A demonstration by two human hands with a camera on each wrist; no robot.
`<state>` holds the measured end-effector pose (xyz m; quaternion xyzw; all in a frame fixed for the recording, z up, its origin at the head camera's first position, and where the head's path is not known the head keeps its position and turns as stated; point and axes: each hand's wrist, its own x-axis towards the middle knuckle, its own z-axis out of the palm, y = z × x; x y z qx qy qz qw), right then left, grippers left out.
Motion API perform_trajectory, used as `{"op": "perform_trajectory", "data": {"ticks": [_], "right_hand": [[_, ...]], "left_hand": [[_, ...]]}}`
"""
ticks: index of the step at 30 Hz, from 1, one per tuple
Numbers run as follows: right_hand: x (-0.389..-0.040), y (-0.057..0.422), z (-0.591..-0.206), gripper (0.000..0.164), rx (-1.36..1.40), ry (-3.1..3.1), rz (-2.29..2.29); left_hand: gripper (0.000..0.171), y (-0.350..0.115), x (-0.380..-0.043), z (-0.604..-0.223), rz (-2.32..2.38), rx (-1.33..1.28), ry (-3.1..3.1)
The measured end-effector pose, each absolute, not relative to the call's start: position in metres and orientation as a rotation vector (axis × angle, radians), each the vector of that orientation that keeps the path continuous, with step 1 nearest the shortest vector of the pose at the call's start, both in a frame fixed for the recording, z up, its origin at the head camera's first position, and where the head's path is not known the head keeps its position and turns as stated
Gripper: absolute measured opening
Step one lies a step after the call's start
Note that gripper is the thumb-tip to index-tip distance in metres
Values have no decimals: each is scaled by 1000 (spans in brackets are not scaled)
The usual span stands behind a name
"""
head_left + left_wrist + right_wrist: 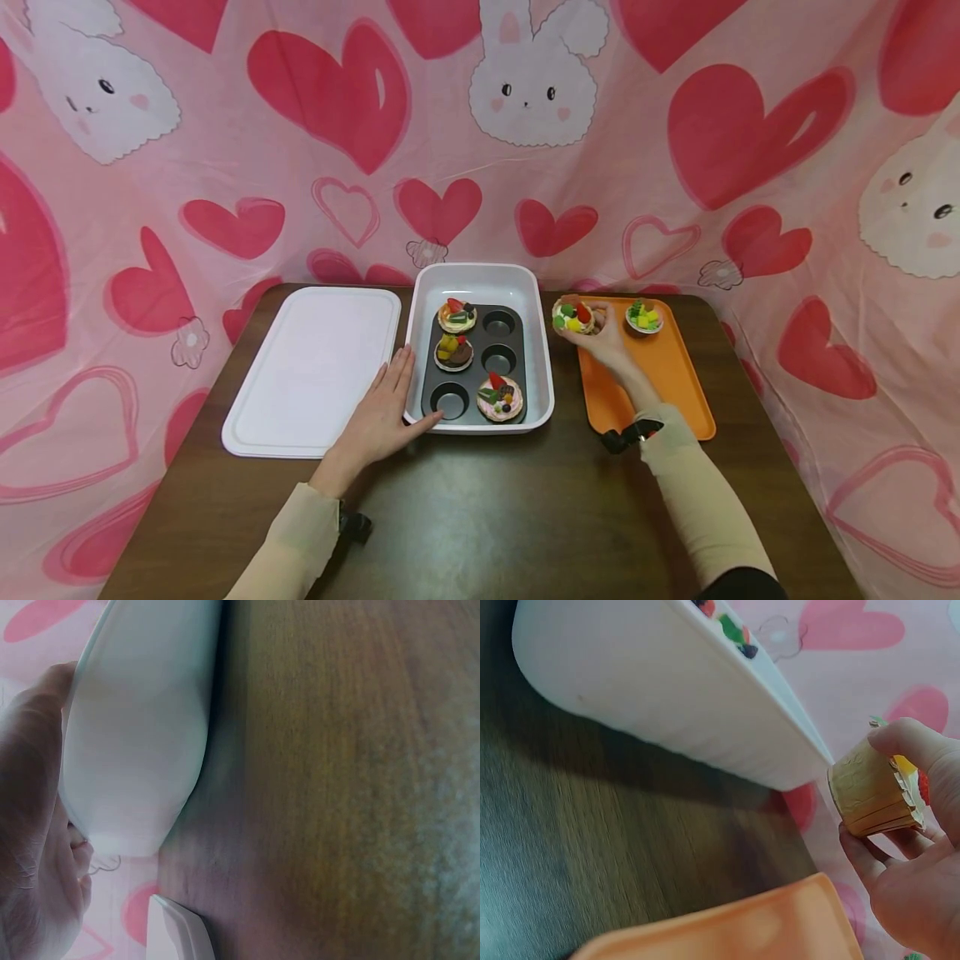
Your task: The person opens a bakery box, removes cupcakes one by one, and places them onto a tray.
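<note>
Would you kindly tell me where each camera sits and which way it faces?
Head: on the person's head, facing forward and down over bin and tray; left hand, right hand and sleeves show.
Left wrist: on that wrist, facing the bin's outside and table; the left hand shows at left.
Right wrist: on that wrist, facing the cupcake in the right hand, at right.
Head and right wrist share bin, tray and cupcake.

High head view, facing forward-down over dark brown wooden table [480,517], low wrist close-ups sharing white rectangular plastic tub [139,750], left facing its front, right its side
</note>
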<state>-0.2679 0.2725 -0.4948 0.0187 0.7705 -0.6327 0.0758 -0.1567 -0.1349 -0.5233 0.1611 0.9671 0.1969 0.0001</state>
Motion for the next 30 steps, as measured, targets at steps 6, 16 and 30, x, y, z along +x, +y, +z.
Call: {"op": "perform_trajectory", "data": {"ticks": [6, 16, 30], "right_hand": [[-277, 279, -498, 80, 140, 2410, -1869], [-291, 287, -506, 74, 206, 2514, -1810], [-297, 288, -525, 74, 323, 2624, -1969]], "left_hand": [[118, -135, -157, -523, 614, 502, 3040], [117, -135, -156, -521, 614, 506, 3039], [118, -134, -155, -522, 626, 502, 3039]]}}
